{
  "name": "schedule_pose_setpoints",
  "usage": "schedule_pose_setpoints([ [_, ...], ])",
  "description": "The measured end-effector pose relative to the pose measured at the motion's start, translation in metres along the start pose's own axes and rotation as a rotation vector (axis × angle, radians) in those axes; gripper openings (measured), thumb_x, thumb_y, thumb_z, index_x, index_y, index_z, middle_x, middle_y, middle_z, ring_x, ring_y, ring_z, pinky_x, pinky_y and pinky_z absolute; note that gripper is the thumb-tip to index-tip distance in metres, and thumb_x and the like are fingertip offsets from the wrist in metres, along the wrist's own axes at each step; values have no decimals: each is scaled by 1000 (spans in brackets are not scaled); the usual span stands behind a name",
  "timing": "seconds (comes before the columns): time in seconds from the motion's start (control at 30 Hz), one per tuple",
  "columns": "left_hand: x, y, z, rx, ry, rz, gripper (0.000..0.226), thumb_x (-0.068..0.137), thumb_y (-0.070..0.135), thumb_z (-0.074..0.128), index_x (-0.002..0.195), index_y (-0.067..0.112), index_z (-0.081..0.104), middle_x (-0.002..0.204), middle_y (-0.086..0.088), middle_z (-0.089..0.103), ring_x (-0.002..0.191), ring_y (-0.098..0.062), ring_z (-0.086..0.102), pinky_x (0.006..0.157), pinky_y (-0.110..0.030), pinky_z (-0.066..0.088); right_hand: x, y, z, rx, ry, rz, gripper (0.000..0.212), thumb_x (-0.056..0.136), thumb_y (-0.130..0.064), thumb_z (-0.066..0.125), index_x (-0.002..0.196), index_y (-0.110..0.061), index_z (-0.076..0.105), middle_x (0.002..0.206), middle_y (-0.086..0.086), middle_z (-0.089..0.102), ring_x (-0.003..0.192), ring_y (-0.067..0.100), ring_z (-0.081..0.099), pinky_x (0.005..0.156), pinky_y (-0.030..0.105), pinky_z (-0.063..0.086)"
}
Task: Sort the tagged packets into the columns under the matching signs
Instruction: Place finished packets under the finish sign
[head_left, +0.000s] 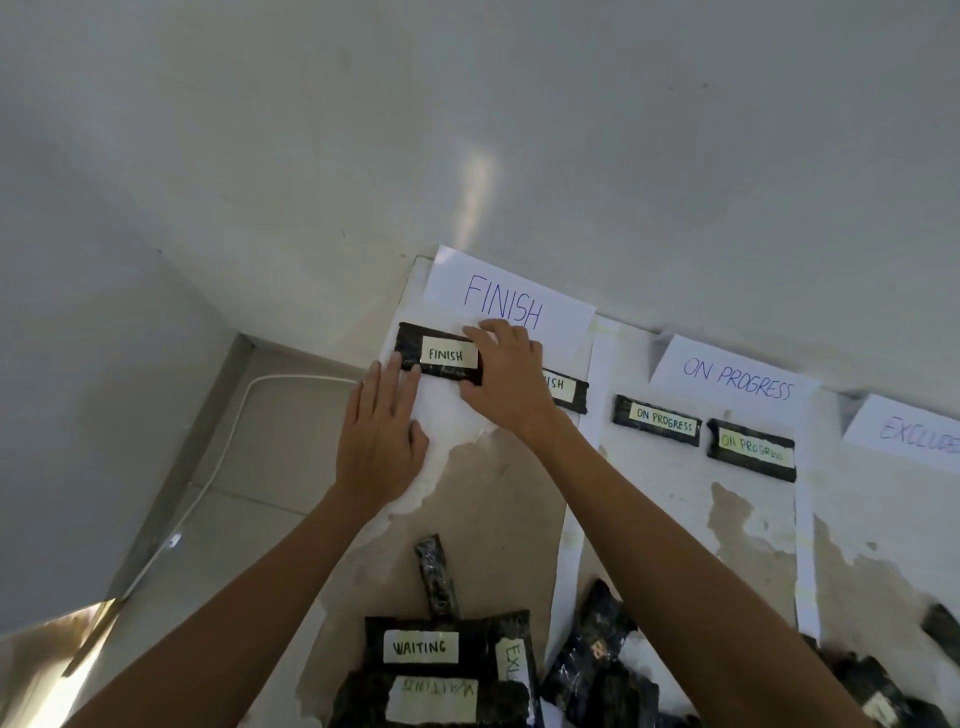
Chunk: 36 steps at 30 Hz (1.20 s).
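Head view: our left hand (382, 431) lies flat, fingertips touching the 9 o'clock end of the FINISH packet (441, 358). Our right hand (506, 374) pinches its 3 o'clock end. The packet lies at 6 o'clock of the FINISH sign (504, 304). We judge it light, soft and slippery, best held by its ends.
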<state>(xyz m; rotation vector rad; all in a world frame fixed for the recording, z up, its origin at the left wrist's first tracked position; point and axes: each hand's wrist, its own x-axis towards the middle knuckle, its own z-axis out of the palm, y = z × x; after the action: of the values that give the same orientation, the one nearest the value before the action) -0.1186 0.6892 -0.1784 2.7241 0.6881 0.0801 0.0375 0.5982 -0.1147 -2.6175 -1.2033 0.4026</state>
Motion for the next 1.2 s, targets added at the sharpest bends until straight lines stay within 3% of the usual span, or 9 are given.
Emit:
schedule_pose_setpoints([
  [0.2, 2, 0, -7, 3, -19, 16, 64, 86, 23, 38, 147, 9, 23, 154, -16, 20, 142, -34, 18, 115, -48, 22, -41, 15, -8, 4, 5, 64, 57, 81, -21, 63, 135, -16, 46, 135, 7, 43, 122, 28, 36, 101, 39, 27],
  [0.3, -9, 0, -11, -33, -25, 35, 60, 85, 23, 38, 143, 7, 32, 152, -16, 27, 140, -34, 23, 113, -46, 23, -63, 5, -9, 113, -35, 43, 48, 83, -18, 62, 130, -15, 51, 128, 7, 51, 118, 25, 44, 101, 39, 34],
  [0.43, -46, 1, -15, -105, -42, 71, 52, 81, 23, 38, 129, 7, 52, 138, -15, 48, 131, -33, 40, 103, -47, 38, -96, -22, -3, 211, -202, 67, 36, 87, -17, 58, 122, -13, 56, 113, 6, 60, 104, 21, 54, 89, 32, 45],
  [0.53, -77, 5, -20, -199, -16, 90, 46, 78, 21, 39, 116, 8, 62, 120, -11, 61, 114, -28, 52, 89, -43, 49, -119, -48, 7, 236, -330, 149, 32, 87, -29, 59, 111, -8, 59, 103, 9, 62, 94, 24, 58, 75, 29, 46],
  [0.77, -138, 11, -20, -332, 11, 55, 39, 77, 20, 38, 103, 13, 66, 100, 0, 65, 96, -17, 48, 82, -23, 40, -155, -75, 32, 92, -361, 148, 43, 86, -36, 60, 117, -7, 49, 111, 13, 58, 101, 29, 57, 72, 31, 41],
  [0.87, -151, 20, -22, -422, -39, 28, 38, 80, 23, 42, 110, 14, 63, 105, 0, 65, 100, -17, 49, 87, -26, 42, -163, -71, 22, 282, -261, 224, 38, 80, -33, 67, 104, -8, 52, 97, 10, 63, 89, 27, 60, 73, 35, 51],
  [0.97, -159, 30, -28, -625, -150, -76, 37, 86, 12, 56, 122, 16, 57, 115, 3, 62, 109, -13, 52, 96, -27, 42, -176, -61, 2, 534, -109, 341, 30, 75, -27, 70, 98, -15, 55, 86, 2, 66, 77, 17, 63, 70, 34, 55],
  [1.07, -162, 41, -39, -777, -246, -139, 40, 90, 14, 56, 129, 21, 51, 116, 6, 61, 107, -7, 55, 94, -24, 44, -191, -47, -18, 762, -35, 407, 29, 75, -17, 71, 99, -18, 55, 89, -3, 65, 78, 9, 62, 63, 19, 48],
  [1.2, -160, 54, -54, -813, -281, -119, 43, 89, 17, 60, 130, 24, 51, 116, 9, 60, 107, -7, 55, 95, -26, 44, -217, -22, -34, 1117, 19, 380, 32, 76, 4, 66, 100, -14, 55, 103, 5, 69, 93, 22, 67, 71, 27, 55],
])
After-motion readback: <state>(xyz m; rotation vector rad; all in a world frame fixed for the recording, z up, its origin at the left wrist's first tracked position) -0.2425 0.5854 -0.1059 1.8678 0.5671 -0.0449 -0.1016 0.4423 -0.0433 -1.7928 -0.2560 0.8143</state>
